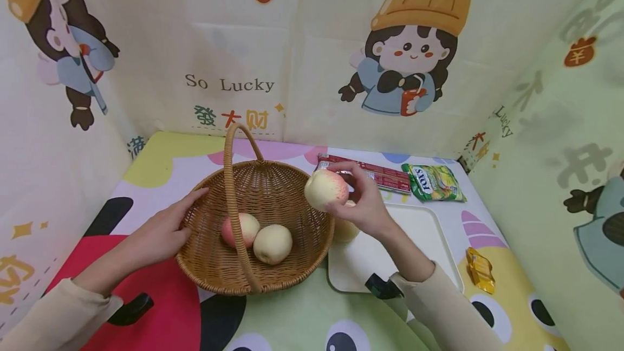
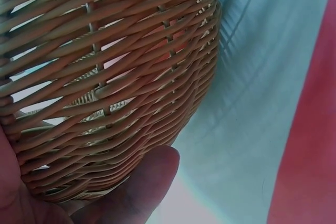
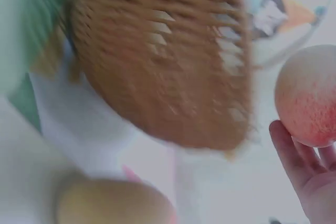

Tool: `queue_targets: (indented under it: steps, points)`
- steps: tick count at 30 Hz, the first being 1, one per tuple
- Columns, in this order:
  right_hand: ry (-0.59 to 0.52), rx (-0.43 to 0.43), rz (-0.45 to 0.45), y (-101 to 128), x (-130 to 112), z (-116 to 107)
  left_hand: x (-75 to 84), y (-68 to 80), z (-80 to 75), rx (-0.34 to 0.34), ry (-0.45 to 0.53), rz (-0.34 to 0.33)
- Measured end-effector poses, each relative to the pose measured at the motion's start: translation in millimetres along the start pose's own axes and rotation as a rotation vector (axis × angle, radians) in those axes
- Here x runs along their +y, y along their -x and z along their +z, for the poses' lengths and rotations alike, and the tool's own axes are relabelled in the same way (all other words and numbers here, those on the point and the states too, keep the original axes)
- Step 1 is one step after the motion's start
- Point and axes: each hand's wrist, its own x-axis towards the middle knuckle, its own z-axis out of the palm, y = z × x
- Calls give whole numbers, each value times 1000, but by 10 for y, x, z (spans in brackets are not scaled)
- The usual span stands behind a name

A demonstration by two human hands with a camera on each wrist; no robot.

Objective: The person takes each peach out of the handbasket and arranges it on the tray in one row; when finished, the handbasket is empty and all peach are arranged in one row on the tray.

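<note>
Above the basket (image 1: pixel 258 221) rim, right hand (image 1: pixel 363 202) grips a peach (image 1: pixel 325 188), fingers curled round it. Looks light, firm but bruisable, rounded skin; best cupped round the middle. Left hand (image 1: pixel 163 232) rests flat on the basket wall, fingers straight. Two peaches lie inside, one more on the white tray (image 1: pixel 429 232). Printed tablecloth (image 1: pixel 292 318), cartoon fabric walls close in.

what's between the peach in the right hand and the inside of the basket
Nothing visible. The right hand holds the peach just above the basket rim, right of the handle; two peaches lie inside with room beside them.
</note>
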Motion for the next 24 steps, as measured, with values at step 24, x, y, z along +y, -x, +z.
queue_targets:
  steps: [24]
  points:
    - [1033,-310,354,644,520,-987,7,7,-12,-3,-12,10]
